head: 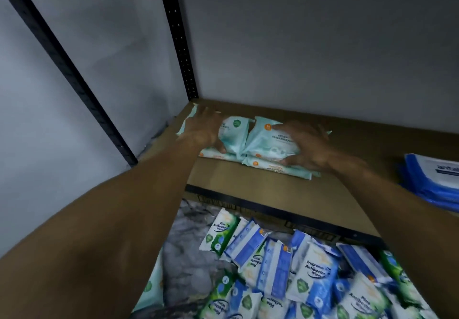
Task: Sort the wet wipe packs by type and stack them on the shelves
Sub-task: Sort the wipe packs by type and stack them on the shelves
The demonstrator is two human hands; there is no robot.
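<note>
Several pale teal wet wipe packs (258, 142) lie stacked on the brown shelf board (248, 182), near its back left corner. My left hand (203, 127) grips the left pack of the stack, thumb under its front edge. My right hand (305, 147) holds the right upper pack, fingers over its top and thumb at its front. A stack of blue wipe packs (434, 179) sits at the right end of the same shelf. On the floor below lies a loose heap of blue, green and white wipe packs (285, 269).
Black metal shelf uprights (180, 45) stand at the back left against a grey wall. The shelf's dark front rail (285, 216) runs above the heap. The marbled floor (188, 256) shows left of the packs. Another shelf's dark edge crosses the top.
</note>
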